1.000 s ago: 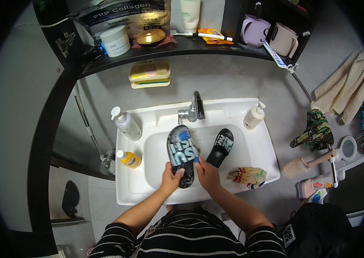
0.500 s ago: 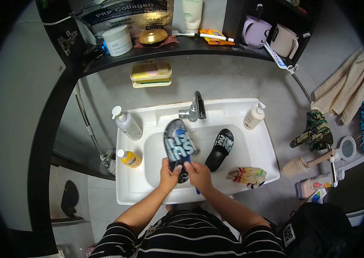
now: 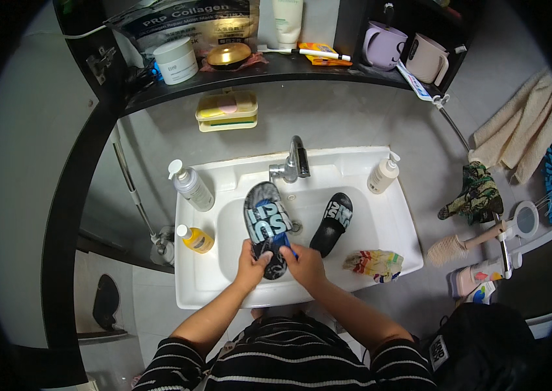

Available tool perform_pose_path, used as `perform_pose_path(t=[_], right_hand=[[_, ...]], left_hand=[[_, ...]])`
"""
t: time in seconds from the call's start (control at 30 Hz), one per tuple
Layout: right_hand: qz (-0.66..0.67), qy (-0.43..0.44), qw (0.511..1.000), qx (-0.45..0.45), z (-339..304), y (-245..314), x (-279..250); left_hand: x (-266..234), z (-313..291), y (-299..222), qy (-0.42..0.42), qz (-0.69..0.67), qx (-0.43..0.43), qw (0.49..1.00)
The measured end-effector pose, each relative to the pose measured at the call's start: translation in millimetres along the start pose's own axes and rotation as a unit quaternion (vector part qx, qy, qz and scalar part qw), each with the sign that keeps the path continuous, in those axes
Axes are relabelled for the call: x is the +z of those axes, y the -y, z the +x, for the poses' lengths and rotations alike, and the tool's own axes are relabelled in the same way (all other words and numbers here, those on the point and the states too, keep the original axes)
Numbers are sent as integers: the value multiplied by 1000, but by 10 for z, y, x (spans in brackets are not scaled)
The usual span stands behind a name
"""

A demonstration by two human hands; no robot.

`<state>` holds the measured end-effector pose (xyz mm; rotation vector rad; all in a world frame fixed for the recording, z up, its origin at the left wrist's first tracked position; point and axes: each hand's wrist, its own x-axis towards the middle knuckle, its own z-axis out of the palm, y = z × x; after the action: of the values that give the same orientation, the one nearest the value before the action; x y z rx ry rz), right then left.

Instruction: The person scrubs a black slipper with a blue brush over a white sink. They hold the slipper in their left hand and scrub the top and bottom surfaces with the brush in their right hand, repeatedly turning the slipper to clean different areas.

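Note:
Over the basin of the white sink (image 3: 188, 287), my left hand (image 3: 251, 266) is closed round the heel end of a black slide sandal (image 3: 266, 218) with pale block letters on its strap. White foam streaks the sandal's sole. My right hand (image 3: 303, 266) is closed beside the heel on what looks like a slim blue brush (image 3: 280, 240). Its blue part reaches toward the strap opening; the rest is hidden by the fingers and the sandal. A second black slide sandal (image 3: 333, 225) lies in the basin to the right.
A chrome faucet (image 3: 294, 159) rises behind the basin. Pump bottles (image 3: 191, 189) (image 3: 383, 174) stand at both back corners, a yellow bottle (image 3: 196, 240) at the left. A crumpled colourful cloth (image 3: 374, 264) lies on the right rim. A black shelf (image 3: 276, 75) overhangs the back.
The held sandal has turned slightly and its strap faces up more plainly. The blue brush has shifted from over the strap and below the right hand to near the strap's opening.

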<state>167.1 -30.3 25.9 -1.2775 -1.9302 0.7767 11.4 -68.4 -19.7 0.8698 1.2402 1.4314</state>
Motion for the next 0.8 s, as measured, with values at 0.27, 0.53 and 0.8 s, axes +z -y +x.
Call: perform_pose_path(t=[0.27,0.53,0.8], right_hand=[[-91,83,992,1,-306,-122,-115],[-58,38,998,-9,-66,43,6],[-114,80,990,-30,-143,78,-41]], left_hand=[[-119,178,-184,-58,-168,-79,981],[30,92,-79,-16,-167,-70,983],[-101,137,-157,0,-327,-55,943]])
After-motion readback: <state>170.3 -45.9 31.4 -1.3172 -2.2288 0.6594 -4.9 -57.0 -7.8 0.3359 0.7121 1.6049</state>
